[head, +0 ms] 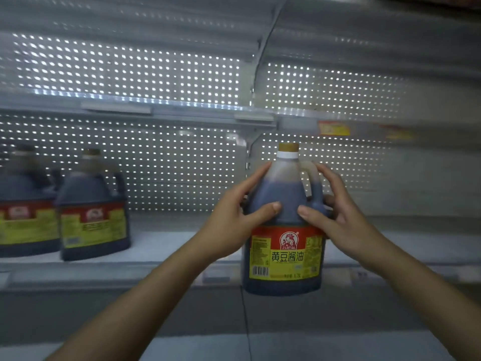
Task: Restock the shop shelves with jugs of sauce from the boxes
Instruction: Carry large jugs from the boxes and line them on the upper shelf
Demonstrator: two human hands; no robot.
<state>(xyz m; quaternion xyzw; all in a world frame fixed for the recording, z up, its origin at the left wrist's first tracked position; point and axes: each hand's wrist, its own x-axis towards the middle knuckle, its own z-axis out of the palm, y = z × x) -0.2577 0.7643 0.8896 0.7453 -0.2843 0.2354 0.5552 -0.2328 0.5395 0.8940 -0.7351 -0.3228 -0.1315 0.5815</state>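
Note:
A jug of dark sauce (285,256) with a yellow-and-red label and a tan cap hangs in front of the white shelf (182,246), its base below the shelf's front edge. My left hand (234,220) grips its left shoulder, thumb across the front. My right hand (338,217) grips the right side by the handle, thumb on the front. Two more jugs of the same sauce stand on the shelf at the left, one (93,207) nearer the middle and one (23,204) at the frame's edge.
A perforated metal back panel (169,162) runs behind the shelf. An upper shelf (156,108) sits above with a yellow price tag (334,128) on its edge. A lower shelf (286,345) shows at the bottom.

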